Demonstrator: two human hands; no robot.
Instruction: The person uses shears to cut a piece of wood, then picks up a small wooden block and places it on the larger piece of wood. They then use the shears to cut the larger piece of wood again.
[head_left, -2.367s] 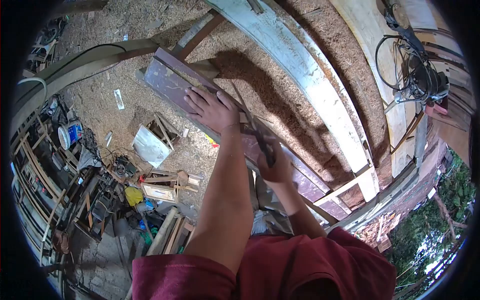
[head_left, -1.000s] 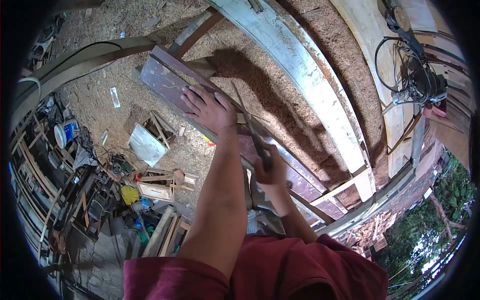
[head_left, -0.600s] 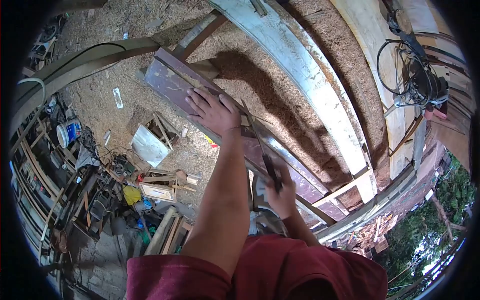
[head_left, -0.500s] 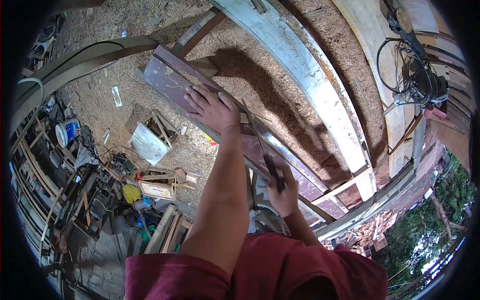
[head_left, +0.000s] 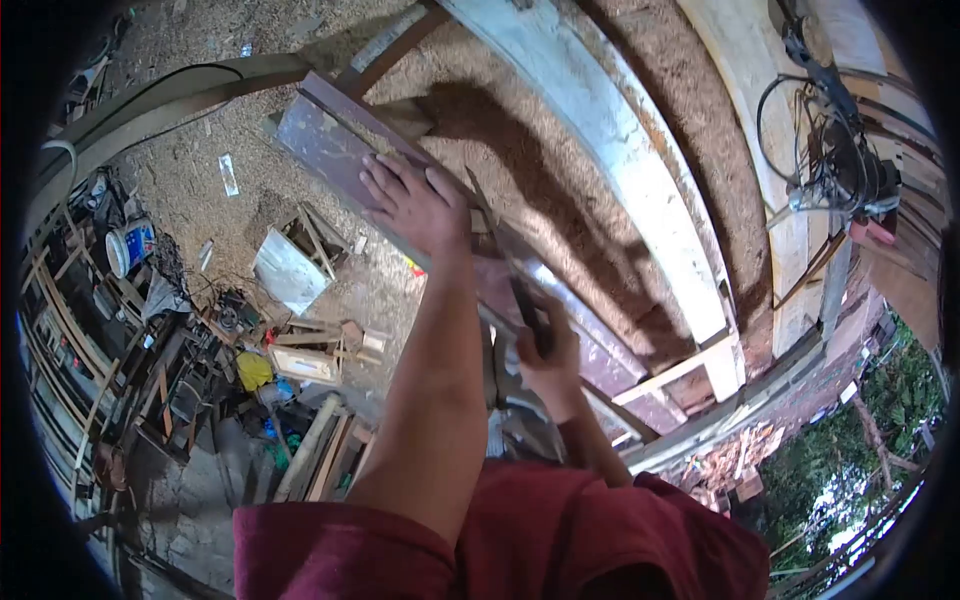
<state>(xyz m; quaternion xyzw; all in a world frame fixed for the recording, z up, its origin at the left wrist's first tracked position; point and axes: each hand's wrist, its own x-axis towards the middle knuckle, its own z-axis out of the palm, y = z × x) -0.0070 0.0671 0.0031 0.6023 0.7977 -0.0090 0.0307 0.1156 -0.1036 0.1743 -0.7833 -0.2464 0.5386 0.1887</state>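
Note:
A long brown-purple board (head_left: pixel 325 150) lies diagonally in front of me, its surface scuffed. My left hand (head_left: pixel 422 208) rests flat on it with the fingers stretched out. My right hand (head_left: pixel 550 355) is wrapped round the dark handle of a narrow, tapered handsaw (head_left: pixel 493 228). Its thin blade points away from me and lies across the board, just right of my left hand. Blur hides the teeth and the exact contact with the wood.
A pale curved plank (head_left: pixel 600 130) runs beyond the board, above sawdust-covered ground. A corded power tool (head_left: pixel 860 180) sits at the right. At the left are a white-and-blue bucket (head_left: pixel 130 247), a small wooden frame with a pale panel (head_left: pixel 290 272), a yellow item (head_left: pixel 254 370) and piled scrap wood.
My right hand and the saw have moved slightly up and left in view. The whole scene has also shifted a little left; my left hand stays on the board.

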